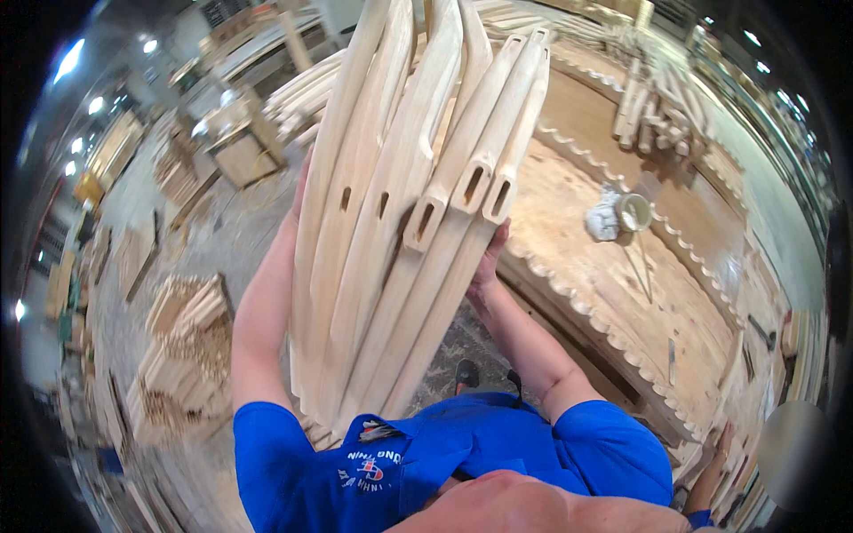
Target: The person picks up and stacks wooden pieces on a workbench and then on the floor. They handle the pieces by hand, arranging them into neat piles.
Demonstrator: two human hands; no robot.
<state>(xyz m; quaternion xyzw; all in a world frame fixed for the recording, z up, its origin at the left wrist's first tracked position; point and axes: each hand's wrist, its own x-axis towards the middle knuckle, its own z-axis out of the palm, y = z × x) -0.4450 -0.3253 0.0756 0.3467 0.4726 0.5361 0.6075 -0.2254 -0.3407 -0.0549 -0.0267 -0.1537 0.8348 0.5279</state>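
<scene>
A bundle of several long, pale, curved wooden furniture parts (404, 173) is held up in front of me, between my arms. Oval mortise slots show in the parts; those on the right have squared, slotted ends. My right hand (489, 259) grips the bundle from its right side, its fingers partly hidden by the wood. At the left side only an edge of my left hand (305, 180) shows, pressed against the outer part. The wood hides its fingers. The lower ends of the parts reach down close to my chest.
To the right stands a wooden worktable (595, 298) with scalloped edge strips, bearing a round container (633, 212) beside a white cloth-like bundle (602, 216). Wooden parts (662, 111) are heaped on its far end. Stacked wood (187, 355) lies left. Another person's hand (718, 449) is lower right.
</scene>
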